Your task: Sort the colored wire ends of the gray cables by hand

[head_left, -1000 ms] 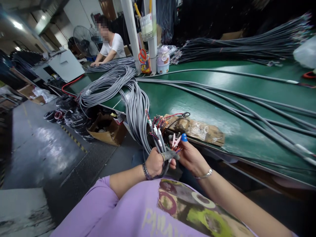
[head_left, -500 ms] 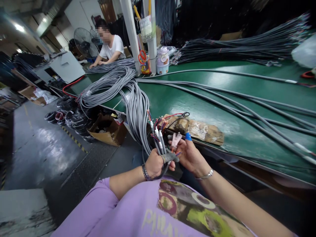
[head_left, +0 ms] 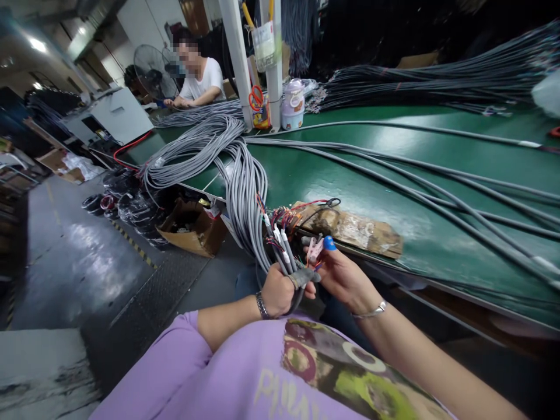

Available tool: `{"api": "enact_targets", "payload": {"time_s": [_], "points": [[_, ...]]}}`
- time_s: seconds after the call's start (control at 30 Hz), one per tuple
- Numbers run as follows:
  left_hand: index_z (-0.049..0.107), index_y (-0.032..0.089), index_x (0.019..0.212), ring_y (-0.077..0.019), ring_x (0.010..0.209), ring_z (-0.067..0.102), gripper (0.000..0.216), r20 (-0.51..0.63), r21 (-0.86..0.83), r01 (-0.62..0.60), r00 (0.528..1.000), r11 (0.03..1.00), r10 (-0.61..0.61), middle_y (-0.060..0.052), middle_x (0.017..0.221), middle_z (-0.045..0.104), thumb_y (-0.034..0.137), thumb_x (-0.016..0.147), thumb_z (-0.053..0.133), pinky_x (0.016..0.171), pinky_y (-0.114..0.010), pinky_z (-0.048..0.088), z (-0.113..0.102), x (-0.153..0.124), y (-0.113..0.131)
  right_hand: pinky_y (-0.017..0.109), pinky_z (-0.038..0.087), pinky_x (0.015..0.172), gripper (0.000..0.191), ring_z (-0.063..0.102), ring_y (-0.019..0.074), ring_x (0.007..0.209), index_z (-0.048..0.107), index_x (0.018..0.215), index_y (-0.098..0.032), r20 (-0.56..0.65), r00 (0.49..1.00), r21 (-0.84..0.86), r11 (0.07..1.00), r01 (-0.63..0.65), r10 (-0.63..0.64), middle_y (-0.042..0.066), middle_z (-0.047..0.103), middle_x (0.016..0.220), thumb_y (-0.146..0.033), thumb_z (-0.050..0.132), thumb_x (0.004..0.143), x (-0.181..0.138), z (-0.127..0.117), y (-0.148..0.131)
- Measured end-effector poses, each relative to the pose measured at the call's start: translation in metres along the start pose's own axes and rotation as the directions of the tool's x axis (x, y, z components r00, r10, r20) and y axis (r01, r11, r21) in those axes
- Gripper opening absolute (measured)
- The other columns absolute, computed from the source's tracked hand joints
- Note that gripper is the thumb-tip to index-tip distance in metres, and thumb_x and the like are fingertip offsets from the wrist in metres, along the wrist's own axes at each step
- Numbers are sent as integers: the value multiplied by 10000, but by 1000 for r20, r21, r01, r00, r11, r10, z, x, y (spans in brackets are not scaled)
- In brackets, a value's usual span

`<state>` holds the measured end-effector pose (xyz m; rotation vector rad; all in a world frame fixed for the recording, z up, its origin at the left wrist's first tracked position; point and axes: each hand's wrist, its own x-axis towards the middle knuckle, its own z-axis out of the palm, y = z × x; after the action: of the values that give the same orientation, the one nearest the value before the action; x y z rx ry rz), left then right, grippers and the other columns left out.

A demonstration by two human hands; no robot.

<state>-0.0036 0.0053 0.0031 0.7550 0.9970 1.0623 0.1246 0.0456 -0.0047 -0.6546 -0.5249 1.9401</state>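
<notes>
Left hand point(head_left: 280, 289): curled tight round several gray cables point(head_left: 245, 204), on the wearer's side of the wooden board point(head_left: 380, 239) and left of it.
Right hand point(head_left: 345, 280): fingers narrow, pinching a pink clip point(head_left: 315, 249) just off the board's near left end.
Cable ends: left of the board, grouped above the left fist.
Done, apparently: jackets are stripped, and white bands point(head_left: 286, 255) sit on several ends.
Left, apparently: loose colored wires point(head_left: 317, 266) beside the clip look unfinished; the rest of the bundle cannot be judged.
Count: two hands, one clip, one board, at least three bands; cables and wires overlap too much to count.
Co-worker point(head_left: 202, 81): one person, beyond the board, far left.
</notes>
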Motion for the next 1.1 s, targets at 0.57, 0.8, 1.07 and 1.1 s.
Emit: {"api": "enact_targets", "payload": {"time_s": [0.57,0.8,1.07,1.1], "points": [[651,103,640,-106,404,527,399,-29,10,20,999,1000,-19,-22,490,594,452,550,822,432,-241,469,-6,-8,5,255,488,528,395,577,135,573,679,793,-196,-7,998,-4,998,-69,69,39,681,738,-589,647,768,-4,-5,-2],[659,99,648,-100,389,511,380,-69,-33,9,998,999,-11,-17,480,586,442,576,805,411,-228,428,-4,-7,10,255,499,575,278,558,123,591,703,820,-192,-58,998,-50,999,4,-7,12,659,709,-467,687,789,0,-9,-1],[651,93,630,-99,394,495,401,-32,-26,66,997,997,-67,-28,472,572,461,557,792,420,-236,418,0,-3,15,253,481,559,436,576,135,600,710,805,-181,-74,985,-160,977,142,-155,32,675,710,-609,680,727,7,-13,9],[652,93,631,-100,394,494,398,-28,-25,67,997,997,-68,-28,474,572,458,555,791,419,-238,417,1,-2,15,265,486,558,440,581,139,591,706,807,-180,-63,992,-128,986,104,-113,36,683,719,-611,682,723,8,-12,9]]}}
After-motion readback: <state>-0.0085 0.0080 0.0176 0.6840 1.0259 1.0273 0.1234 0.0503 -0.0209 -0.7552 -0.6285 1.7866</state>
